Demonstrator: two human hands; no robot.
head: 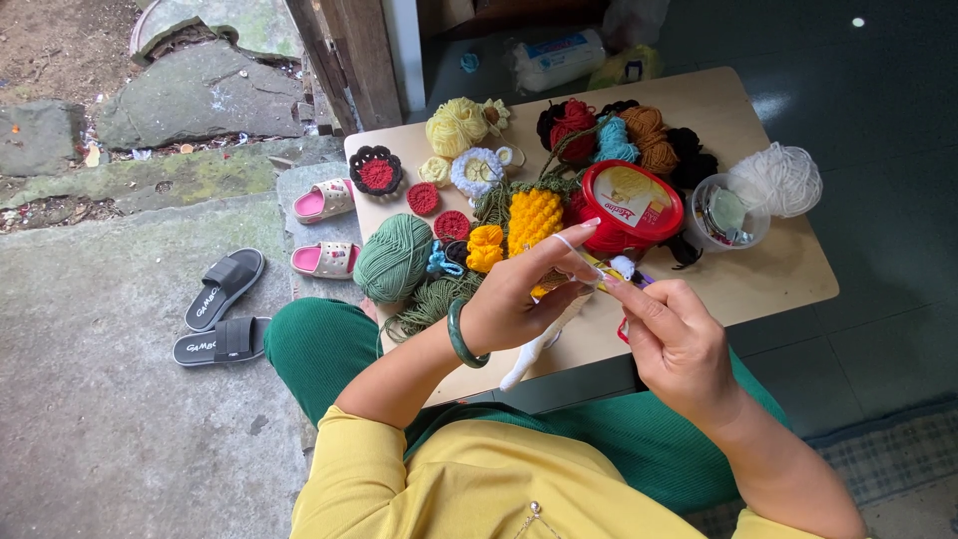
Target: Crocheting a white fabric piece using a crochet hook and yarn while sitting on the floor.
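Left hand [519,299]: fingers pinching white crochet piece [534,351]
Right hand [679,344]: closed on hook, barely visible
Slippers, 9 o'clock: two black [222,309], two pink [325,230]

Crochet hook [623,327] mostly hidden inside right hand [679,344]

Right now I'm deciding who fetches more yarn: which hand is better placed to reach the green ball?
Probably the left hand. The green yarn ball lies on its side of the table, close by; the right hand would have to cross over.
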